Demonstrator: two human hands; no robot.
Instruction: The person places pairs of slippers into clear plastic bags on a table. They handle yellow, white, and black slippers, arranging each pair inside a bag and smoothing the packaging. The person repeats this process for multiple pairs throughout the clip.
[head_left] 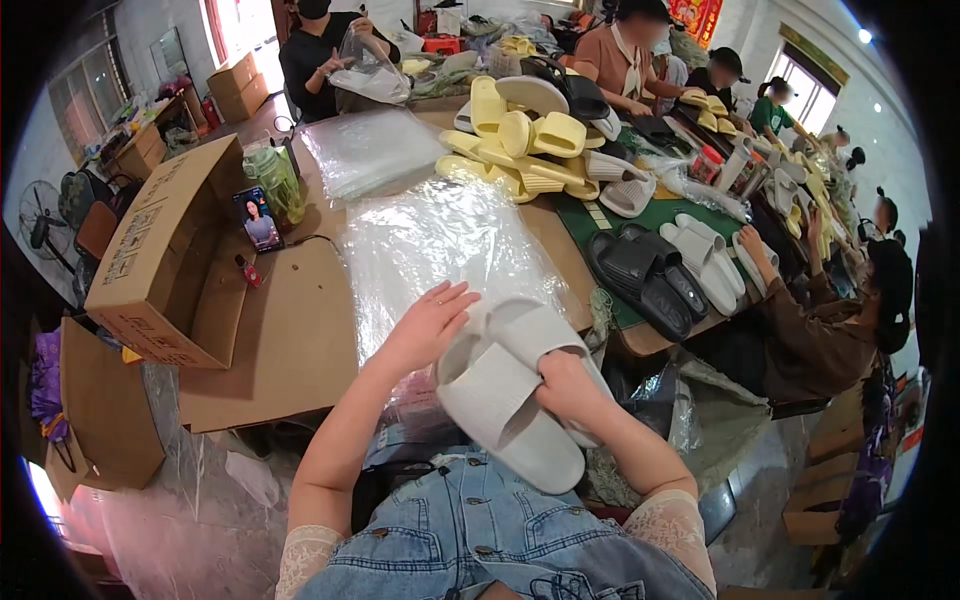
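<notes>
A pair of light grey slide slippers point(492, 388) is tilted in front of my body, one partly behind the other. My right hand point(575, 385) grips them at the straps, its fingers curled in at the inner edge. Just left of the slippers' toes, my left hand point(430, 325) is held with fingers stretched out and nothing in it. Beneath and beyond it lies a stack of clear plastic bags point(440, 235), shiny and flat on the cardboard-covered table. Whether the left palm touches the bags cannot be made out.
An open cardboard box point(165, 255) stands at the left, with a phone point(259, 220) and a green jar point(274, 185) beside it. Yellow slippers point(530, 140) are heaped ahead. Black slippers point(648, 275) and white slippers point(703, 262) lie at the right. Co-workers point(835, 310) sit along the table.
</notes>
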